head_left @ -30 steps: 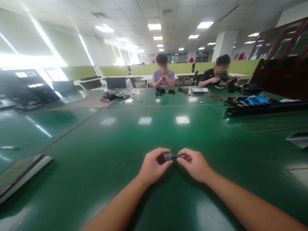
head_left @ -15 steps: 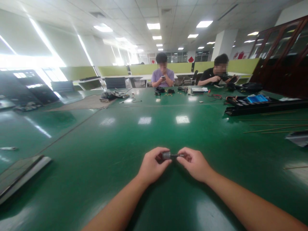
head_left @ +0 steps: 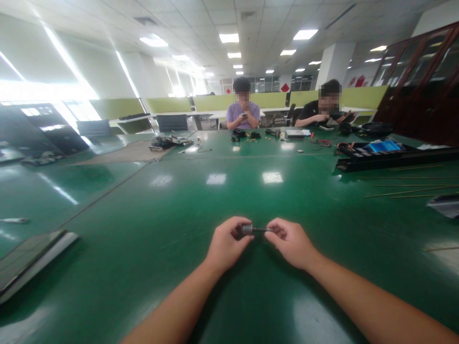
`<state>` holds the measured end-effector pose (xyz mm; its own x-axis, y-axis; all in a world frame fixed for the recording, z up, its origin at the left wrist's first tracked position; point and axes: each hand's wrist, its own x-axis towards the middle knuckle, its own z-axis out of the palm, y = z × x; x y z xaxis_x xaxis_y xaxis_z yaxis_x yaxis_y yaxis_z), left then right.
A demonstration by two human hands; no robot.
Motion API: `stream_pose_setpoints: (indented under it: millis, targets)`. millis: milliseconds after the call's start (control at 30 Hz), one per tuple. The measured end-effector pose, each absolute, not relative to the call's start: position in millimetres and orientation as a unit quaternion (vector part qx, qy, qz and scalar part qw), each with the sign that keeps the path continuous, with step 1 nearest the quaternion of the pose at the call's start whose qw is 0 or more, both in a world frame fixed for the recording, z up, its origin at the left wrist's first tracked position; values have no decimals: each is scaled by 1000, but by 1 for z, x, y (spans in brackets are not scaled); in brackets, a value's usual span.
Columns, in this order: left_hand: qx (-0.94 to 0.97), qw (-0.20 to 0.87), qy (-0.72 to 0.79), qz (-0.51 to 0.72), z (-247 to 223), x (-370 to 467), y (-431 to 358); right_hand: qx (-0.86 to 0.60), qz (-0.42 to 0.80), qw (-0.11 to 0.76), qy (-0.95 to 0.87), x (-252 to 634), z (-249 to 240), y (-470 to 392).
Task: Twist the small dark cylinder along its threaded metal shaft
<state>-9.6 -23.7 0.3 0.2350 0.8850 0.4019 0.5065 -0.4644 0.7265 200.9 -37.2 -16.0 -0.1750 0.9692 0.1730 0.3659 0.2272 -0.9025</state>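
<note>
Cylinder of dull grey, metal-looking material [head_left: 247, 230] lies between the thumb and fingers of the left hand [head_left: 225, 242]; these fingers are closed to its width. A thin, dark, straight rod [head_left: 258, 229] extends from the cylinder toward the right hand [head_left: 294, 243], whose fingers are pinched narrow on the rod's opposite end, partly hiding it. Both parts are held roughly level over the glossy green bench [head_left: 229, 200]. Whether the rod is fixed in the cylinder or loose cannot be told.

Handling: the assembly is probably stiff and light, with most weight on the left fingers' side. The smooth-looking wall may slip; hold it at mid-wall, thumb opposed to fingers. Hold the rod near its end and in line with the cylinder, as side load could bend so slender a part.

Surroundings: well beyond the right fingers, to their right, lie a long black tray [head_left: 362, 165] and thin brass-coloured sticks [head_left: 416, 185]. Well left of the left fingers lies a flat, dark-topped panel [head_left: 30, 255].
</note>
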Motion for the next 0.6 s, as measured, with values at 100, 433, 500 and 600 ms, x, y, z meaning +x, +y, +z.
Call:
stream_pose_setpoints:
  millis: [100, 433, 500, 600]
  targets:
    - [749, 230, 468, 408, 0, -10, -23, -497, 372, 405, -671, 201, -17, -37]
    - [746, 229, 469, 414, 0, -11, -23, -495, 374, 408, -670, 202, -17, -38]
    - [745, 231, 465, 417, 1, -11, -23, -496, 374, 407, -669, 202, -16, -38]
    - [747, 232, 465, 415, 1, -11, -23, -496, 377, 407, -669, 201, -15, -38]
